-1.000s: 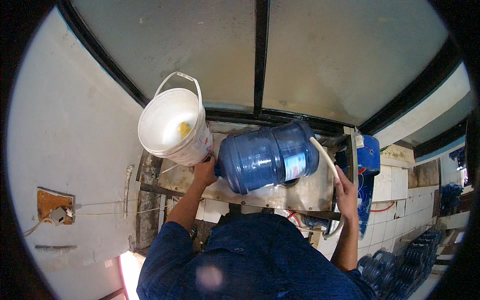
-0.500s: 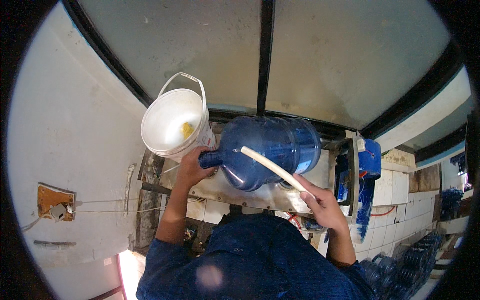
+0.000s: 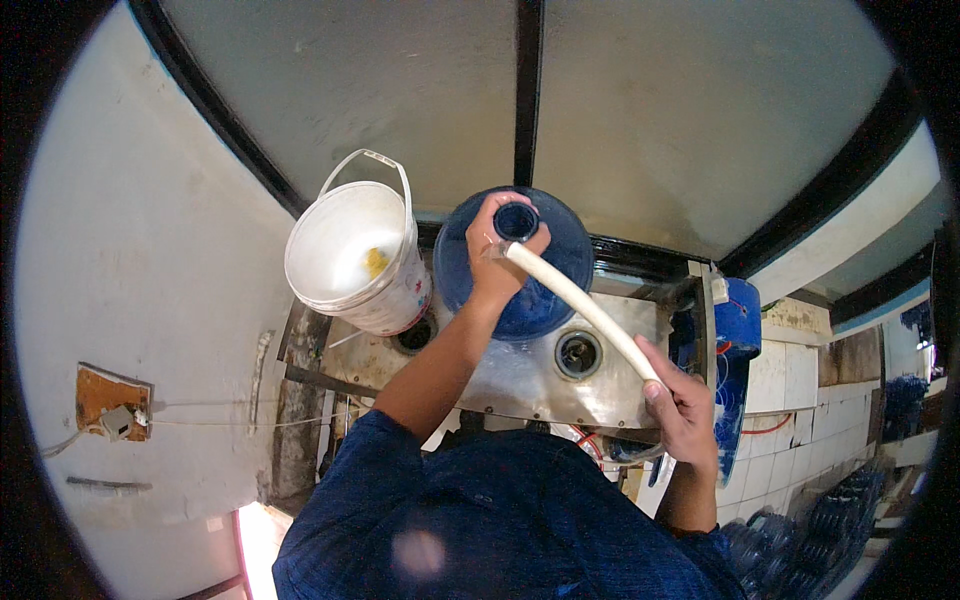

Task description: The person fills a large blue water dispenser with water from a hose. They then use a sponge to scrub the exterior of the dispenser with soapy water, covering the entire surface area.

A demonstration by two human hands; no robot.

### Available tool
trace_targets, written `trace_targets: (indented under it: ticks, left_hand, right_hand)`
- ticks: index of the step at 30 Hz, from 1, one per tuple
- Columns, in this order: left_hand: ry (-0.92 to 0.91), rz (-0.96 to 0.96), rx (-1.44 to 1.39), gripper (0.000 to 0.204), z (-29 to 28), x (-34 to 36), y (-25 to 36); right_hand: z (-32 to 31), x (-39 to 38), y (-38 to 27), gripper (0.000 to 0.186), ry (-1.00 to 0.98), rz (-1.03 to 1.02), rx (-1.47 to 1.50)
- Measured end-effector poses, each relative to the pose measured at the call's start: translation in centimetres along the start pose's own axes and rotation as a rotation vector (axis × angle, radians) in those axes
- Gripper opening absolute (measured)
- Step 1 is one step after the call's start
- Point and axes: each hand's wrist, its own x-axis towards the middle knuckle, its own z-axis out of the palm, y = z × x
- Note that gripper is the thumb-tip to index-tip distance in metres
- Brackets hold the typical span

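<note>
A large blue water jug (image 3: 548,300) stands upright on the metal counter (image 3: 480,380), its round mouth facing up. My left hand (image 3: 497,262) is wrapped round the jug's neck. In my right hand (image 3: 682,405) is a cream-coloured hose (image 3: 590,308), held near its lower right part. The hose's open end lies beside the jug's mouth, close to my left hand, with what looks like clear water at its tip. Left of the jug is a white bucket (image 3: 310,250) with a raised handle and a yellow lump (image 3: 375,262) inside.
Two round fittings are set in the counter: one (image 3: 578,354) in front of the jug, another (image 3: 413,335) beside the bucket. A blue container (image 3: 738,315) stands beyond the counter's right end. Glass panels (image 3: 690,130) rise behind. Several blue jugs (image 3: 800,540) sit at lower right.
The jug has gone from lying on its side to standing upright. My left hand moved right and up with its neck. The hose shifted slightly right, and the front fitting came into view.
</note>
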Motion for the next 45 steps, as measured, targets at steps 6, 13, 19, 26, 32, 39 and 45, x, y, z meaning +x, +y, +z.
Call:
trace_targets:
  ticks: [6, 13, 19, 26, 32, 39, 45]
  left_hand:
    - [0.183, -0.095, 0.099, 0.052, 2.9, 1.9, -1.1]
    - [-0.508, -0.003, 0.482, 0.082, -6.5, 1.1, -7.2]
    - [-0.099, -0.232, 0.024, 0.082, -10.6, -6.6, -12.9]
    - [0.109, -0.549, -0.382, 0.073, -11.2, -26.6, -38.8]
    - [0.040, -1.077, -0.411, 0.091, -6.4, -29.8, -27.5]
    - [-0.452, -1.565, -1.050, 0.076, -2.5, -26.6, -13.6]
    - [-0.826, -1.259, -0.438, 0.056, 4.2, -20.5, -2.6]
  right_hand:
    - [1.6, 1.2, 2.3, 0.047, 0.099, -0.165, 0.087]
    - [3.1, 1.2, 6.6, 0.047, -0.035, -0.111, 0.087]
    - [4.8, -1.0, 13.1, 0.046, 0.002, 0.008, 0.118]
    - [3.0, -1.4, 15.6, 0.046, 0.128, 0.140, 0.139]
    - [3.9, -1.8, 14.0, 0.047, 0.101, 0.059, 0.219]
    - [7.3, -2.2, 19.4, 0.048, 0.082, 0.162, 0.649]
    - [7.0, 0.7, 26.1, 0.035, -0.008, 0.178, 0.511]
